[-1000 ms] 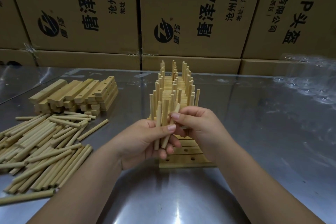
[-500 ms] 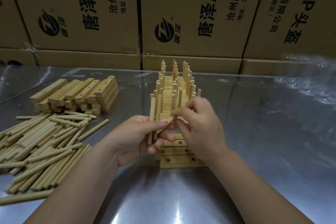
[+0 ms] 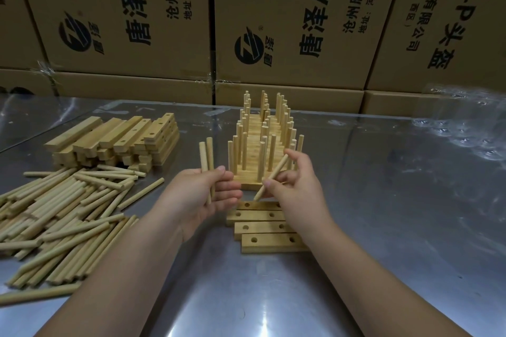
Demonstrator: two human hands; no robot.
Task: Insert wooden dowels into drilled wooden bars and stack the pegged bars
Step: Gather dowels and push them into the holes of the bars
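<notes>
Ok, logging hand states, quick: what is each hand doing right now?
Left hand: holds two dowels upright.
Right hand: pinches one dowel, tilted, lower end near the drilled bars.

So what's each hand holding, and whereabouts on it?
Left hand grips two dowels by their lower halves; right hand pinches one tilted dowel near its lower end.

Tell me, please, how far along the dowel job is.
Done: a long row of pegged bars stands behind the hands. In hand: the left hand holds two dowels, the right hand pinches one dowel above four empty drilled bars. Left: those four, a stack of unpegged bars and a pile of loose dowels.
</notes>
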